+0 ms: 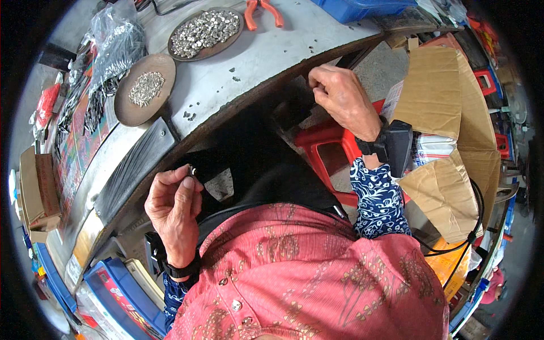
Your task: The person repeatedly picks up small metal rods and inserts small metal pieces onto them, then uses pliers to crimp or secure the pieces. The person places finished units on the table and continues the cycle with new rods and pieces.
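A view from above looks down on a person in a pink patterned shirt [317, 272] with blue and white patterned sleeves, seated at the edge of a grey metal table [272, 51].

The left hand [173, 212] is raised in front of the chest, just below the table's edge. Its thumb and fingertips are pinched together on a small metal piece [192, 170], shiny and too small to make out in detail. A black band with a small black device sits on that wrist.

The right hand [340, 96] is lifted higher, at the dark front edge of the table. Its fingers are curled tightly inward, pinching close to the table's rim; whether anything is held between them cannot be told. A bulkier black device [394, 147] is strapped to this wrist, with a black cable trailing away from it.

On the table, well apart from both hands, stand two round brown dishes. The farther dish [205, 33] is heaped with small silvery metal parts; the nearer dish [144, 89] holds a smaller pile of them. A few loose parts lie scattered on the bare table between the dishes and the hands. A clear plastic bag [116, 42] of dark parts lies left of the dishes, and orange-handled pliers [263, 12] lie at the far edge.

Below the right hand are a red plastic stool [328, 150] and an open cardboard box [447, 130].
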